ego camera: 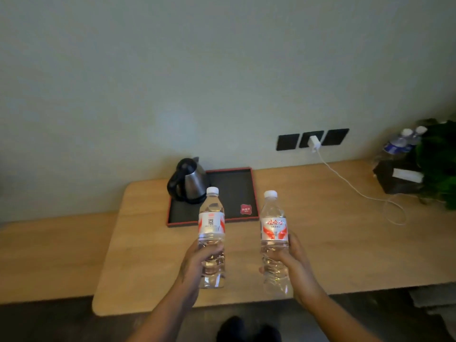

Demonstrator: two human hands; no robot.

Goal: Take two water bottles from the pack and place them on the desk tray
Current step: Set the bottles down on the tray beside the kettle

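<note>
I hold two clear water bottles with white caps and red-and-white labels upright above the wooden desk. My left hand (197, 262) grips the lower half of the left bottle (211, 223). My right hand (291, 257) grips the lower half of the right bottle (274, 228). Just beyond them lies a black tray with a red rim (237, 191), at the desk's back edge by the wall. The left bottle's top overlaps the tray's front edge in view. The pack is not visible.
A steel kettle with a black handle (187, 181) stands on the tray's left part, and a small red card (245, 209) lies at its front right. A white charger (314, 143) and its cable (370, 196) trail across the desk's right side. Blue-labelled bottles (399, 144), a dark box and a plant sit far right.
</note>
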